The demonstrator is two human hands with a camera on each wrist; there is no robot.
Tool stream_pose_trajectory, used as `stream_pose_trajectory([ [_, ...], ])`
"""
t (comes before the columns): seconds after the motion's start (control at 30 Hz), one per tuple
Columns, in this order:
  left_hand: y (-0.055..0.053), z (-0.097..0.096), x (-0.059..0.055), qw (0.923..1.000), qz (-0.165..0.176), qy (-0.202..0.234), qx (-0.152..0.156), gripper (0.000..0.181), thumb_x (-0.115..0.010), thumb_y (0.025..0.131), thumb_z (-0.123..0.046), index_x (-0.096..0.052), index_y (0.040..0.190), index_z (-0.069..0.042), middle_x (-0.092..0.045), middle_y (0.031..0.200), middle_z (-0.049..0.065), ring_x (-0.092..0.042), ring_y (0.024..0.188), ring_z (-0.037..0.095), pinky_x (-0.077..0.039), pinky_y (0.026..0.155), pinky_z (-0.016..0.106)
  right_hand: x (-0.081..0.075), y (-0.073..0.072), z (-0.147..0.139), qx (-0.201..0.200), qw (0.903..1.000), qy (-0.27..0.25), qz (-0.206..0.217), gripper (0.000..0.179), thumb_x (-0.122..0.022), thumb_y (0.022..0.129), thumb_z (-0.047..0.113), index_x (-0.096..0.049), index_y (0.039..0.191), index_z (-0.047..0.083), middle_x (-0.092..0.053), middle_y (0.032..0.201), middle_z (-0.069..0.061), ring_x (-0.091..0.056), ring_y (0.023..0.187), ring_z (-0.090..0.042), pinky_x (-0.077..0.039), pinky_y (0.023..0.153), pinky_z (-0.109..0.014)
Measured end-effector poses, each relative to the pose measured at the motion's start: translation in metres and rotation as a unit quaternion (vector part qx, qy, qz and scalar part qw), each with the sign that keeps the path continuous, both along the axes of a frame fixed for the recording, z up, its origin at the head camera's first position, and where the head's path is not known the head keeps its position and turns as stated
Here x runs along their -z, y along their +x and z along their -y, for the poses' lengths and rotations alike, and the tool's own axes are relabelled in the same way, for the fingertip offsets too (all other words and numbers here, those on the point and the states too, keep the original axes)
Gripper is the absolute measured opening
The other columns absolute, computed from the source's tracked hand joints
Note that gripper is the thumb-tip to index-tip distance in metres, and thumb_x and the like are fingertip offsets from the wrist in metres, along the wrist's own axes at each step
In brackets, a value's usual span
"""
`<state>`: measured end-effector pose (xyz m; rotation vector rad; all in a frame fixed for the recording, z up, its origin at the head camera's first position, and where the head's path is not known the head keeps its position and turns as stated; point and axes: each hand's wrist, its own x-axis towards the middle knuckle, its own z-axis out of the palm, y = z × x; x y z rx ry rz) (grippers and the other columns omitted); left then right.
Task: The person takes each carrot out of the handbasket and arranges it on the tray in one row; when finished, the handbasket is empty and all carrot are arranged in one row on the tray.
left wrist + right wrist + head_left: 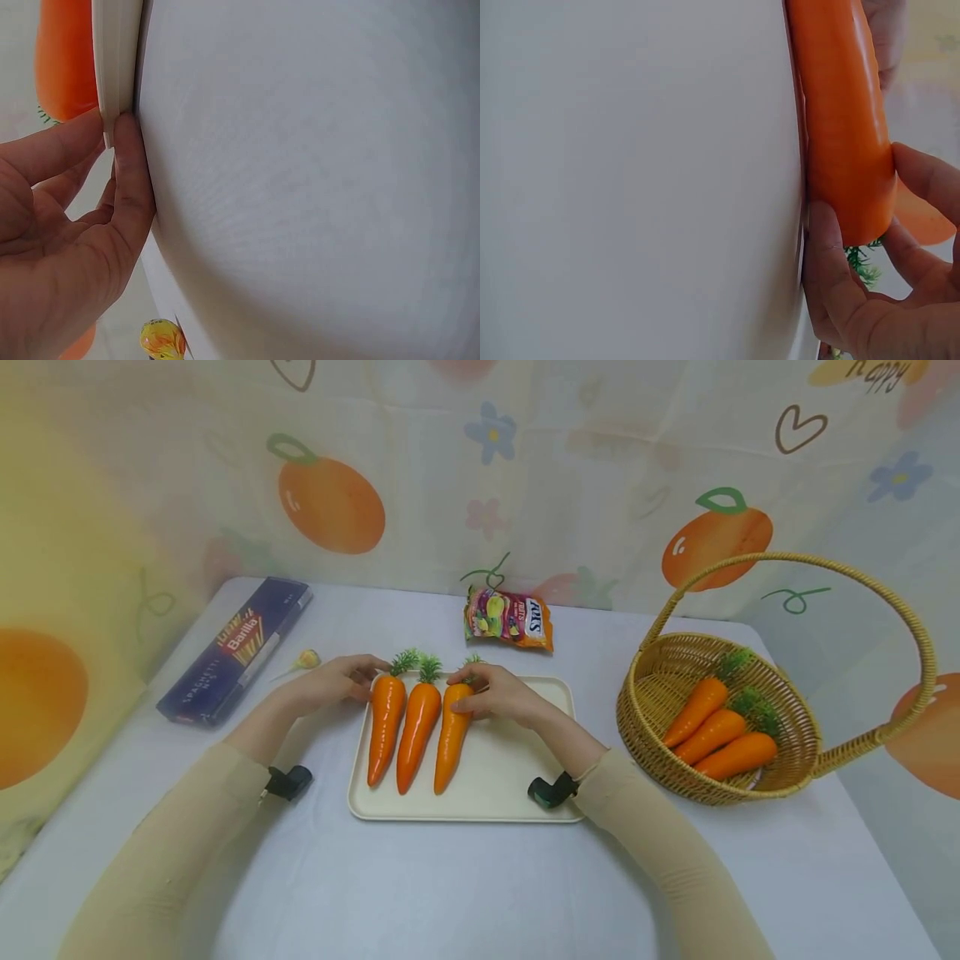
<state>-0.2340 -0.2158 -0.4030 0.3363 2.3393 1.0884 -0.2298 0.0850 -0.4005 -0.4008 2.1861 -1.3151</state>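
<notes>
Three orange carrots with green tops lie side by side on a cream tray: a left one, a middle one and a right one. At the tray's upper left corner is my left hand. In the left wrist view its thumb and fingers pinch the tray's rim, close beside a carrot. My right hand grips the right carrot near its leafy end. The right wrist view shows fingertips on both sides of this carrot, low over the tray.
A wicker basket with a tall handle stands at the right, holding three more carrots. Behind the tray lies a colourful snack bag. On the left are a blue spaghetti box and a yellow-wrapped lollipop.
</notes>
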Motion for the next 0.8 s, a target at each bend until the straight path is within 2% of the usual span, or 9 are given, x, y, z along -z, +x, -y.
stream_pose_trajectory([
  [0.33,0.0,0.001,0.001,1.0,-0.003,0.005,0.0,0.056,-0.053,0.092,-0.01,-0.042,0.147,-0.01,-0.046,0.143,0.023,-0.047,0.122,0.035,-0.043,0.108,0.052,-0.001,0.0,0.0,-0.004,1.0,-0.006,-0.006,0.038,-0.069,0.09,0.019,-0.062,0.127,0.014,-0.058,0.12,-0.016,-0.062,0.097,-0.023,-0.06,0.082,-0.031],
  [0.57,-0.001,0.0,0.0,1.0,0.0,0.0,-0.001,0.056,-0.052,0.092,-0.01,-0.042,0.147,-0.011,-0.046,0.144,0.022,-0.047,0.122,0.035,-0.042,0.108,0.053,-0.009,-0.001,-0.004,-0.013,0.9995,-0.027,-0.005,0.038,-0.063,0.094,0.016,-0.059,0.131,0.009,-0.06,0.129,-0.018,-0.064,0.107,-0.028,-0.058,0.089,-0.04],
  [0.8,0.0,0.001,0.001,1.0,-0.004,-0.002,0.003,0.056,-0.052,0.092,-0.009,-0.042,0.147,-0.01,-0.048,0.141,0.022,-0.049,0.119,0.033,-0.044,0.105,0.049,-0.017,0.0,-0.012,0.007,0.9997,-0.025,0.004,0.037,-0.06,0.096,0.016,-0.058,0.132,0.01,-0.056,0.133,-0.019,-0.063,0.112,-0.032,-0.058,0.089,-0.042],
])
